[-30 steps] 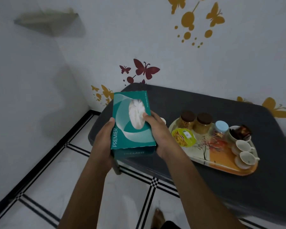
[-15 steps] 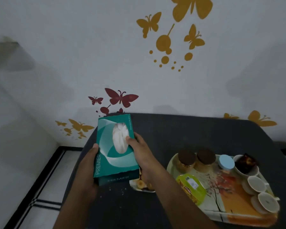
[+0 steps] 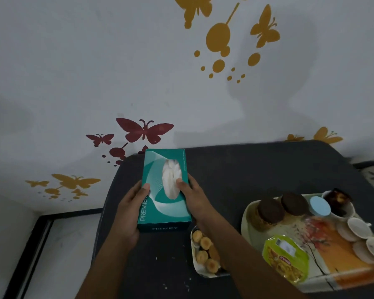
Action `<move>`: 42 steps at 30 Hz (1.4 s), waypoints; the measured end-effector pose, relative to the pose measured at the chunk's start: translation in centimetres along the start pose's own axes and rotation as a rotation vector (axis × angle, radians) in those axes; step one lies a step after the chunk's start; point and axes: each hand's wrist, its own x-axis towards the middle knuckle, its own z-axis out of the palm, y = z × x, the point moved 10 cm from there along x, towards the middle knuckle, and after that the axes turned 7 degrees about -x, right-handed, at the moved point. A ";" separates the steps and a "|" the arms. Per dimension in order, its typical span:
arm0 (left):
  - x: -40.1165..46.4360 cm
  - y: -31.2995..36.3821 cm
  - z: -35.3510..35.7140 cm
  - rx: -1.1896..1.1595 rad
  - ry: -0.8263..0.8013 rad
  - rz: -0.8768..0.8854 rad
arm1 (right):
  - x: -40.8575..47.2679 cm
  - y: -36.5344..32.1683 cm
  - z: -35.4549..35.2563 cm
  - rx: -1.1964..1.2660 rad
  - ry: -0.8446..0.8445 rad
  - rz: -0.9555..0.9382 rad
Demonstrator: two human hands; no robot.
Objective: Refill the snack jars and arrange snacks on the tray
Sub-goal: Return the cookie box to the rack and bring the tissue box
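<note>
Tissue box, teal, "PREMIER" printed on top and front, sits at the far left part of the dark table, held from both sides. Left hand wraps the box's left side, thumb lying on the top face, fingers curled under or behind the edge. Right hand grips the right side, thumb tip on the white tissue poking out of the slot. Can't tell whether the box bottom touches the table.

Small plate of round golden snacks lies just right of the box's near corner, partly hidden by the right forearm. Crumbs are scattered on the table in front of it.

Patterned tray is at the right, well apart from the box. On it: two jars with brown lids at the back left, a jar with a pale blue lid beside them, a green-yellow snack packet at the near left, a white cup of dark wrapped sweets at the back right, several white cups along the right edge.
</note>
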 end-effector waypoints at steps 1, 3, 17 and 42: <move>0.8 0.0 -0.5 0.014 0.005 0.000 | 0.6 0.1 0.3 -0.017 0.003 -0.006; 2.6 -0.6 -1.7 0.033 0.015 -0.008 | 2.1 0.6 1.2 -0.057 0.006 -0.010; 13.3 -3.8 -8.0 0.312 0.068 0.036 | 12.4 5.9 6.2 -0.337 0.058 -0.027; 10.5 -0.1 -6.7 0.763 0.448 0.509 | 11.5 5.5 0.2 -0.884 0.188 -0.123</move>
